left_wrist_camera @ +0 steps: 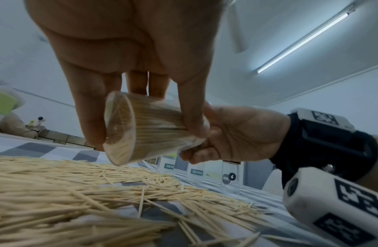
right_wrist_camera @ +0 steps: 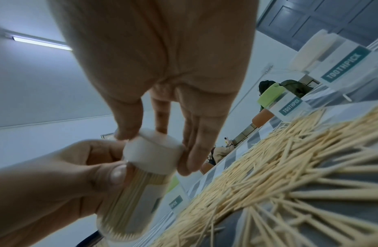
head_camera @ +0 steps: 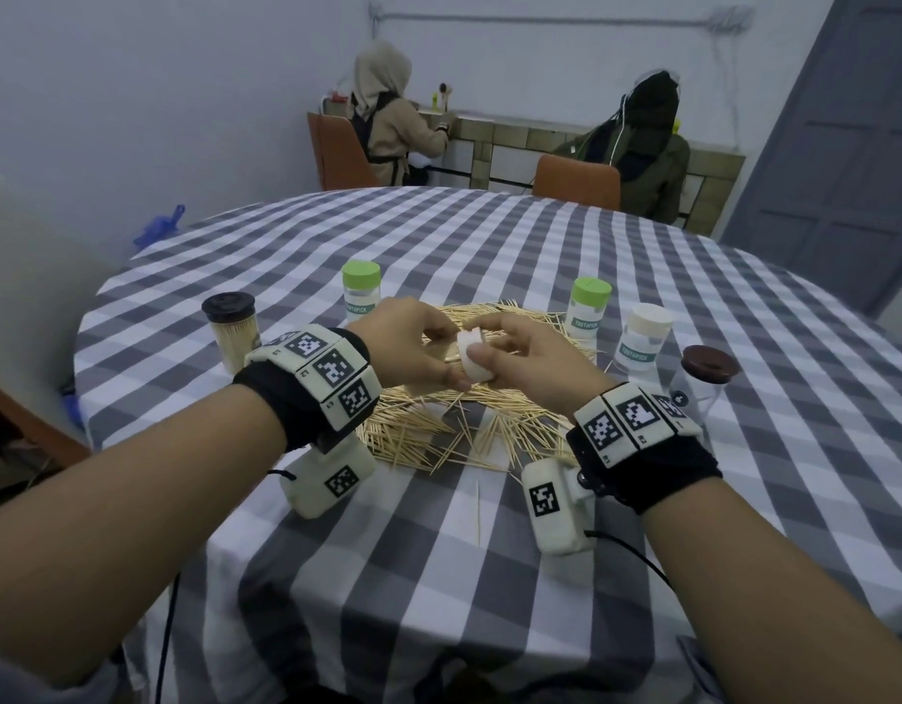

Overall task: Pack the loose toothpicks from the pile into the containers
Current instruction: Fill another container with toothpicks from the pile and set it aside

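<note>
The left hand (left_wrist_camera: 124, 55) grips the full container (left_wrist_camera: 149, 130) lying nearly level over the pile (head_camera: 469, 424), while the right hand's (right_wrist_camera: 162, 70) fingers (right_wrist_camera: 128, 123) pinch the white cap (right_wrist_camera: 154, 153) at its mouth, in line with its long axis.

Hidden or unclear, as I read it from my station:

- Container (head_camera: 441, 355): head view, almost wholly covered by my left hand (head_camera: 408, 343); only its cap (head_camera: 471, 360) shows.
- Cap rim: right wrist view, motion-blurred; I cannot tell whether it is fully seated.
- Pile (head_camera: 459, 424): middle hidden under both hands; cut off by the lower edge in both wrist views.
- Right hand (head_camera: 530, 355): fingertips behind the cap in the head view.
- Dark-lidded jar (head_camera: 702, 383): label too small to read; base behind my right wristband.
- White-capped jar (right_wrist_camera: 340, 50): cropped at the frame edge, probably empty.
</note>
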